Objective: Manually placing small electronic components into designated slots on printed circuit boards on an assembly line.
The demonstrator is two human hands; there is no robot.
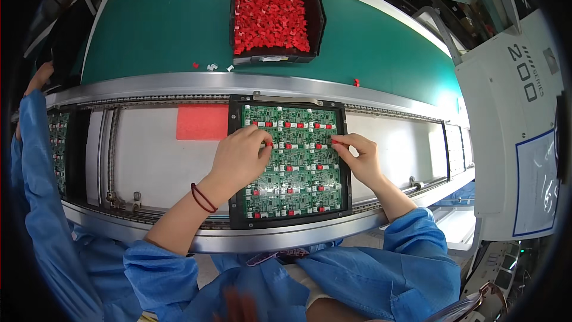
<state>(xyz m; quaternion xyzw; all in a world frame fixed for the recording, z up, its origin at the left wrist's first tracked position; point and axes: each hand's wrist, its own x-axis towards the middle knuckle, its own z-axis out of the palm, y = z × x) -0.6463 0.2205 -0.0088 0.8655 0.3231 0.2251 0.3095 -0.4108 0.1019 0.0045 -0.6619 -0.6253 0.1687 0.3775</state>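
A black frame [292,225] holds a panel of green circuit boards [298,180], with white and red connectors standing in rows on it. My left hand [238,154] is over the panel's left side, thumb and forefinger pinched on a small red connector [269,144] at the boards. On the right edge of the panel, my right hand [362,156] pinches another red connector [335,141] between thumb and forefinger. Its underside is hidden, so I cannot tell whether it is seated. A dark red cord circles my left wrist.
Beyond the rail, a black bin [322,21] full of red connectors stands on a green mat [161,24]. Loose red and white pieces [212,67] lie near it. A pink sheet [201,122] lies left of the frame. Another person's blue sleeve [39,143] is at far left.
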